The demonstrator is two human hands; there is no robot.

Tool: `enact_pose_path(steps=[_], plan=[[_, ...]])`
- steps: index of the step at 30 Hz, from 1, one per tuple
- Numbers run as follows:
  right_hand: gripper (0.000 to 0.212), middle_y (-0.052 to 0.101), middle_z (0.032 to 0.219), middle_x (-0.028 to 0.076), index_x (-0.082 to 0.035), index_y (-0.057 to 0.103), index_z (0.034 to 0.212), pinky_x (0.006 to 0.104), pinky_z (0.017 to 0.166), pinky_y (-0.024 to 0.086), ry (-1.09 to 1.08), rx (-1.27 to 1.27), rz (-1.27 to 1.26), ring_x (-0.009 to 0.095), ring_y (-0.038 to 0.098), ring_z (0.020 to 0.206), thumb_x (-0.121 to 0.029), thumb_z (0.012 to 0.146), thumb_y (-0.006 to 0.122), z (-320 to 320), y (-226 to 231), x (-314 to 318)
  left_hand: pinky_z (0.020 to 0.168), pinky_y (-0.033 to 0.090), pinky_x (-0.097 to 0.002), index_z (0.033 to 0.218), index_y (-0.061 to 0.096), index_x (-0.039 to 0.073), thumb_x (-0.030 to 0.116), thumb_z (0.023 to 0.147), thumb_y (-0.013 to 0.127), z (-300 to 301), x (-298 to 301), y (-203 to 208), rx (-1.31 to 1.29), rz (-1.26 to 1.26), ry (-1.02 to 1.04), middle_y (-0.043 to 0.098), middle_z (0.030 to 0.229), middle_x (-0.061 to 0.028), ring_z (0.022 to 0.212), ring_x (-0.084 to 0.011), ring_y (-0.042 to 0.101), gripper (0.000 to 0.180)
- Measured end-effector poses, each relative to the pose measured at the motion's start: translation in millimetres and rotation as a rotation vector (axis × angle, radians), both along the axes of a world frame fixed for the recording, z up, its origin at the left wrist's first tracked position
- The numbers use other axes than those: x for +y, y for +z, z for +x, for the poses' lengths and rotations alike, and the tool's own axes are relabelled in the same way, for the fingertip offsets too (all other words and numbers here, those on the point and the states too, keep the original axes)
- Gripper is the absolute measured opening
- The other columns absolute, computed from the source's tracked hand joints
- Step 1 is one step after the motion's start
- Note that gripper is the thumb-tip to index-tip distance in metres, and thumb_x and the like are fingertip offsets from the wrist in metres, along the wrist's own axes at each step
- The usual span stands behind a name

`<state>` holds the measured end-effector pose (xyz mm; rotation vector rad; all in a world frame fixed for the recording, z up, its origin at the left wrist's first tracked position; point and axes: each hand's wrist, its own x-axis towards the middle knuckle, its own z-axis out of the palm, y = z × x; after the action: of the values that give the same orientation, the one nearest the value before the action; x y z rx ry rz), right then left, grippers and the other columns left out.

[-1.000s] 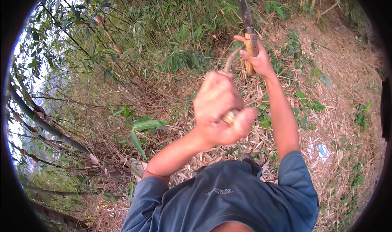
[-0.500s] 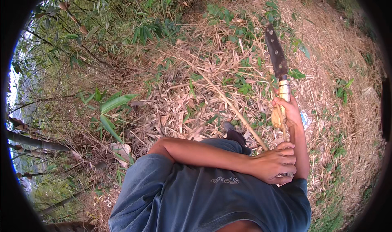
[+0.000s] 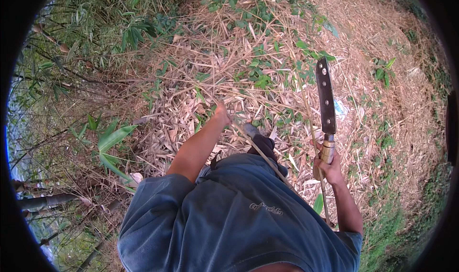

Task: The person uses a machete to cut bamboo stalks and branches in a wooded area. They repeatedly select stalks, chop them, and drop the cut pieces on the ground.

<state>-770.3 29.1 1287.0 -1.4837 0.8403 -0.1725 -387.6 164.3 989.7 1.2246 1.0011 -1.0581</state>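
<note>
My right hand [image 3: 328,166] is closed round the pale handle of a knife [image 3: 327,97], whose dark, broad blade with a row of holes points away from me. A second thin stalk [image 3: 308,111] passes through or just beside that same hand; which of the two, I cannot tell. Farther forward and to the left, my left hand [image 3: 222,114] is closed on a long thin dry stem [image 3: 267,159]. The stem slants back toward my body, and its near end is hidden by my shirt. The left fingers are partly hidden.
Dry bamboo leaves [image 3: 186,114] and thin twigs litter the ground. A leafy green shoot [image 3: 112,143] and dark stems [image 3: 48,201] stand at left. One shoe [image 3: 250,129] shows before me. A pale blue-white scrap [image 3: 340,109] lies beyond the blade.
My left hand has left its place beside the right forearm and reached forward and left onto the stem. The right hand and knife have come lower. The yellowish piece at the right hand no longer shows clearly.
</note>
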Motion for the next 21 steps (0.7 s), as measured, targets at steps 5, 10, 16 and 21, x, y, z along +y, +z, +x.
enact_pose_path(steps=[5,10,16,21], plan=[[0.055,0.055,0.086,-0.002,-0.002,0.051,0.131,0.0236,0.064,0.043,0.044,0.107,-0.150,0.007,0.049,0.070,0.008,0.078,0.063,-21,-6,-12,0.049,0.039,-0.0381,0.092,0.059,0.008,0.042,0.094,0.048,-3,-10,-67,-0.037,-0.111,0.249,0.057,0.074,-0.0055,0.058,-0.0205,0.051,0.036],[0.053,0.059,0.087,0.001,-0.006,0.054,0.129,0.0273,0.069,0.046,0.000,0.256,-0.253,0.011,0.053,0.073,0.000,0.078,0.066,-39,-40,-71,0.045,0.032,-0.0348,0.093,0.060,0.009,0.035,0.098,0.051,28,-58,19,-0.321,-0.067,0.407,0.051,0.071,-0.0041,0.055,-0.0164,0.043,0.028],[0.042,0.066,0.086,0.015,-0.011,0.056,0.118,0.0383,0.070,0.051,0.086,0.395,-0.683,0.027,0.064,0.073,-0.009,0.078,0.068,-3,-48,-126,0.042,0.030,-0.0300,0.092,0.047,0.012,0.034,0.103,0.044,25,-93,169,-0.648,-0.097,0.379,0.041,0.063,0.0005,0.050,-0.0126,0.038,0.026],[0.046,0.066,0.089,0.020,-0.012,0.052,0.121,0.0431,0.072,0.052,0.129,0.413,-0.720,0.038,0.065,0.078,-0.015,0.078,0.070,38,-92,-142,0.037,0.027,-0.0256,0.088,0.043,0.010,0.032,0.105,0.040,44,-120,347,-1.259,-0.442,0.255,0.036,0.058,0.0039,0.043,-0.0082,0.031,0.028]])
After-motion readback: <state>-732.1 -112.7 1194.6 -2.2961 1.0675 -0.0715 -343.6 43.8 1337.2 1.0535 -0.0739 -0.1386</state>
